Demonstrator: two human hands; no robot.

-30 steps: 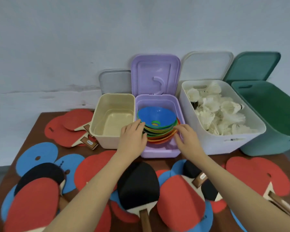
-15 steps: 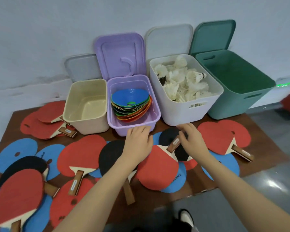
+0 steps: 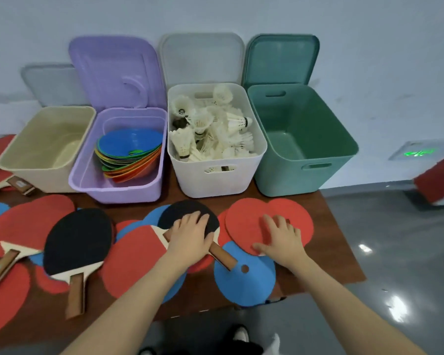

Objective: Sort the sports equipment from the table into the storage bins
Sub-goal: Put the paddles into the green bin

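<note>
Several table tennis paddles and flat blue and red discs lie overlapping on the brown table [image 3: 338, 254]. My left hand [image 3: 189, 238] rests with its fingers laid over the blade of a black paddle [image 3: 178, 213], whose wooden handle [image 3: 222, 256] sticks out to the right. The fingers of my right hand [image 3: 280, 238] are spread flat on a red paddle [image 3: 244, 222] at the table's right end. Behind them stand four open bins: cream [image 3: 36, 178], purple [image 3: 113, 192], white [image 3: 215, 181] and green [image 3: 292, 180].
The purple bin holds stacked coloured cones [image 3: 131, 149], and the white one holds shuttlecocks [image 3: 213, 134]. The cream and green bins hold nothing. Another black paddle [image 3: 80, 239] and a blue disc [image 3: 244, 284] lie near the table's front edge. Grey floor shows on the right.
Both hands have drawn back from the cones in the purple bin and come down onto paddles on the table. My view has swung to the right.
</note>
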